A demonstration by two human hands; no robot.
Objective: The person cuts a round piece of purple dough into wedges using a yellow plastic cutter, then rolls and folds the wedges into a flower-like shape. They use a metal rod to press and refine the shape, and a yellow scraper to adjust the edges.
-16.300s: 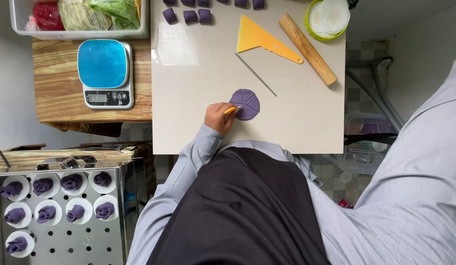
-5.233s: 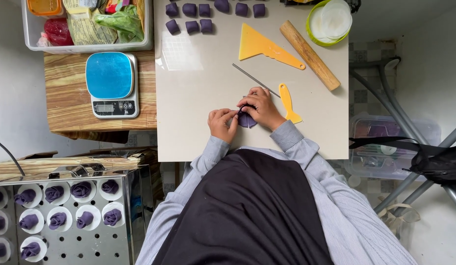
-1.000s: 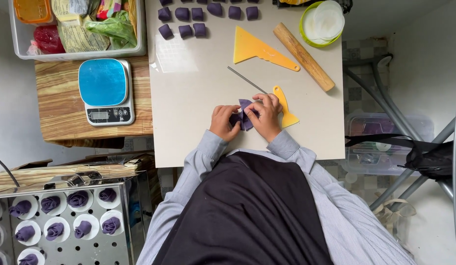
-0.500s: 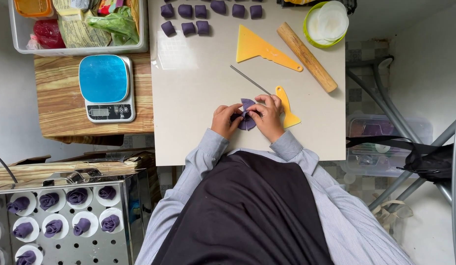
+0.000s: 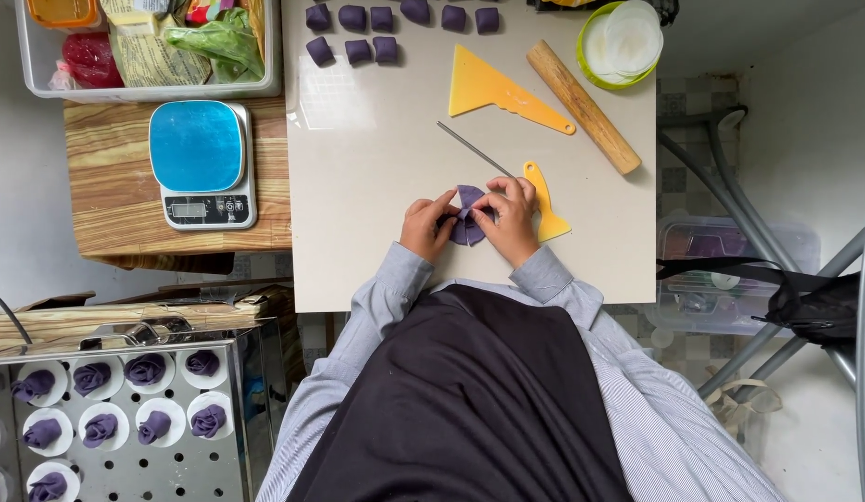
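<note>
Scanning from the left edge:
Steel tray [image 5: 126,465]: cut off at the bottom and left; shaped purple pieces [image 5: 146,369] sit on white papers, the outer ones only partly in frame.
Kitchen scale [image 5: 202,164]: blue top, on a wooden side table [image 5: 112,200]; its display is too small to make out.
Clear tub [image 5: 144,91]: cropped by the top edge; bagged greens and red packets inside, contents hard to tell apart.
Purple dough cubes [image 5: 358,50]: two rows on the pale table [image 5: 377,204], the top row clipped by the frame.
Left hand [image 5: 429,229]: fingertips pressed together on the left side of the folded purple dough.
Purple dough [image 5: 468,216]: on the table just in front of the person, between both hands; its middle is hidden by fingers, so the fold's shape is unclear.
Thin metal rod [image 5: 474,149]: its lower end runs behind the right hand.
Right hand [image 5: 512,216]: thumb and forefinger pinched on the dough's right side.
Small yellow spatula [image 5: 544,206]: partly covered by the right hand.
Yellow scraper [image 5: 502,91]: flat, fully visible.
Rolling pin [image 5: 583,106]: wooden, lying diagonally.
Green-rimmed bowl [image 5: 622,43]: top cut off.
</note>
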